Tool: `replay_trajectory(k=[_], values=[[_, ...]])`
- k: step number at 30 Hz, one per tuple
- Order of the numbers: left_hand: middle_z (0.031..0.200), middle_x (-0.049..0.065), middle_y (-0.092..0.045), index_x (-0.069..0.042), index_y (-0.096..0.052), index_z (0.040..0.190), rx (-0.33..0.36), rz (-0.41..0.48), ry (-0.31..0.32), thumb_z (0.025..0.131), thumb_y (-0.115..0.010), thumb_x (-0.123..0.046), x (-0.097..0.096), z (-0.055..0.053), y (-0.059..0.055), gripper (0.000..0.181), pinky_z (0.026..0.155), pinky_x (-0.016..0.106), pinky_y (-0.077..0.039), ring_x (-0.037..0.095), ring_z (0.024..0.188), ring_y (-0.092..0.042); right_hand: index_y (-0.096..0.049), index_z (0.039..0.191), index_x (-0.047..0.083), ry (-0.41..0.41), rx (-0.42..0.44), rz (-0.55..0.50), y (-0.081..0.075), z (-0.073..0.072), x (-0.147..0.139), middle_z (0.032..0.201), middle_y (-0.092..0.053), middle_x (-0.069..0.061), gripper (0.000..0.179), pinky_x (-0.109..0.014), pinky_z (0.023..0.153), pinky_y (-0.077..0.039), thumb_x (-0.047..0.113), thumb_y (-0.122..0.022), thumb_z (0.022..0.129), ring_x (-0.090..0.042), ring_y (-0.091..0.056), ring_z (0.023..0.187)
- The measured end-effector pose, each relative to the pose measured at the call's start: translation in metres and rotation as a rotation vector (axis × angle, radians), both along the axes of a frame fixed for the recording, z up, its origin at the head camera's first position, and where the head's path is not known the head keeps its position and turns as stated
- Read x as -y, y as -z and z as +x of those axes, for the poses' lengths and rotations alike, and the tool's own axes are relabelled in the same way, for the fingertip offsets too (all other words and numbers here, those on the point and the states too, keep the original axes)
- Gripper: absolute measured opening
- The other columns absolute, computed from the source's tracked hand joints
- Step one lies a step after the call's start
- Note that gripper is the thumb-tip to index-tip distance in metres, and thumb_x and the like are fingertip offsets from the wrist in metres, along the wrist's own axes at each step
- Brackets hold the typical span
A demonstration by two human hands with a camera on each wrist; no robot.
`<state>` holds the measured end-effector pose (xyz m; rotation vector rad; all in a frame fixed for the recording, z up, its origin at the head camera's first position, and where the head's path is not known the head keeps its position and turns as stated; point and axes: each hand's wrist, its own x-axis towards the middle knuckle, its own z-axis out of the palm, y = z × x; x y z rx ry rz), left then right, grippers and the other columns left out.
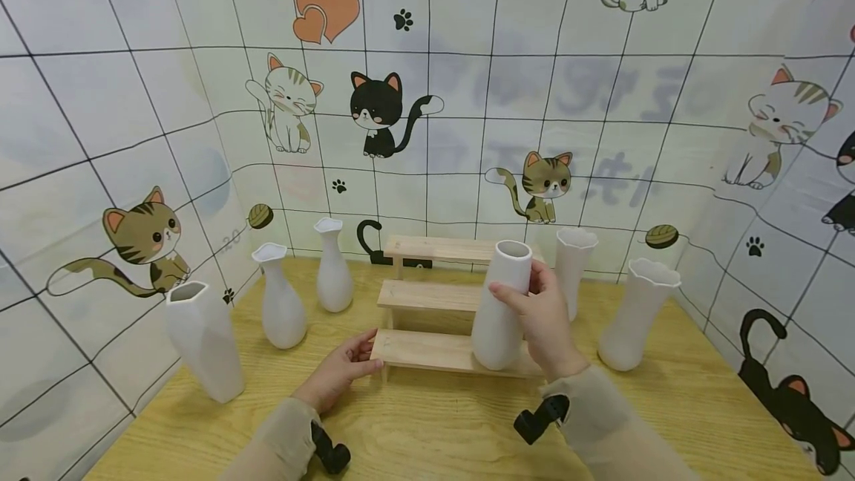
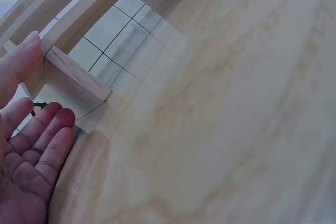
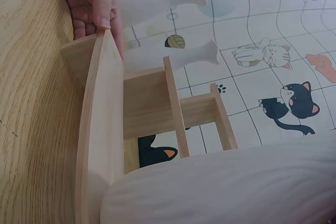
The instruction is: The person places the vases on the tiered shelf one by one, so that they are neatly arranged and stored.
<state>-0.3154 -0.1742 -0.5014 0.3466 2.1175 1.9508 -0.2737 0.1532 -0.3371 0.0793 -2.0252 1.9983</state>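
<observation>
My right hand (image 1: 549,318) grips a tall white vase (image 1: 499,318) round its upper right side, thumb across the front. The vase tapers to a round mouth and tilts slightly. Its base overlaps the right part of the lowest step of a three-tier wooden shelf (image 1: 421,349). In the right wrist view the vase (image 3: 220,195) shows ribbed sides, its bottom close against the lowest board. My left hand (image 1: 339,371) is at the left end of that step, thumb tip at the board's corner. In the left wrist view the left hand's fingers (image 2: 55,150) are relaxed, beside the shelf leg.
On the left stand a faceted white vase (image 1: 207,344) and two narrow-necked white vases (image 1: 283,310) (image 1: 333,273). At the right are two white vases with wavy rims (image 1: 634,321) (image 1: 574,258). All share the wooden table (image 1: 427,436); cat-printed sheeting (image 1: 461,87) encloses it.
</observation>
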Motion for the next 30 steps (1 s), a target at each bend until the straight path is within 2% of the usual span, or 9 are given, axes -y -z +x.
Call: replay_trajectory(k=[17, 30], values=[[0.135, 0.017, -0.047, -0.006, -0.028, 0.151, -0.004, 0.006, 0.005, 0.087, -0.073, -0.023, -0.002, 0.002, -0.004, 0.079, 0.096, 0.035, -0.044, 0.025, 0.117, -0.051, -0.037, 0.140, 0.008, -0.036, 0.040, -0.009, 0.005, -0.007, 0.009, 0.131, -0.045, -0.012, 0.071, -0.049, 0.101, -0.037, 0.018, -0.078, 0.083, -0.029, -0.045, 0.118], [0.136, 0.016, -0.047, -0.007, -0.028, 0.151, 0.008, -0.002, 0.001, 0.086, -0.075, -0.025, -0.002, 0.002, -0.004, 0.082, 0.097, 0.037, -0.043, 0.024, 0.117, -0.051, -0.037, 0.140, 0.011, -0.034, 0.026, -0.012, 0.008, -0.009, 0.014, 0.132, -0.044, -0.009, 0.073, -0.049, 0.102, -0.037, 0.020, -0.079, 0.081, -0.028, -0.044, 0.119]])
